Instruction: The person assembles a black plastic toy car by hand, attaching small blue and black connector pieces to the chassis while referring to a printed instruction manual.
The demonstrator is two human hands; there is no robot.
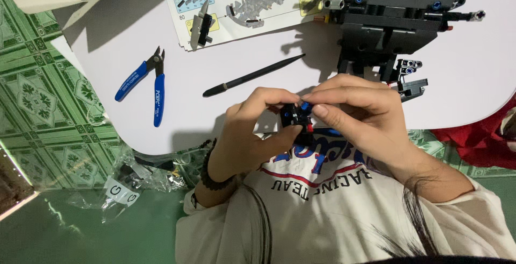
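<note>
Small black brick assembly point(297, 118), fitted with blue and red pins, sits pinched between 2 hands just above the near edge of the white surface point(107, 49), close to the person's chest. Left hand point(252, 129) has its grip clamped on the piece, thumb beneath and fingers curled over the top; a dark beaded bracelet point(212, 175) circles that wrist. Right hand point(355, 108) likewise closes its grip on the same assembly from the other side, fingertips point(317, 98) pressing near a blue pin, though exactly which part they touch is hard to make out. Beyond the hands lies a slim black tool point(252, 76), pointing diagonally. Blue-handled cutters point(148, 81) rest to the left of it. An open instruction booklet point(236, 3) lies at the far edge, a small grey part point(200, 25) resting on its page. Beside the booklet stands a large dark brick model point(392, 22). Clear plastic bags point(129, 183) lie on the green floor below the surface.
</note>
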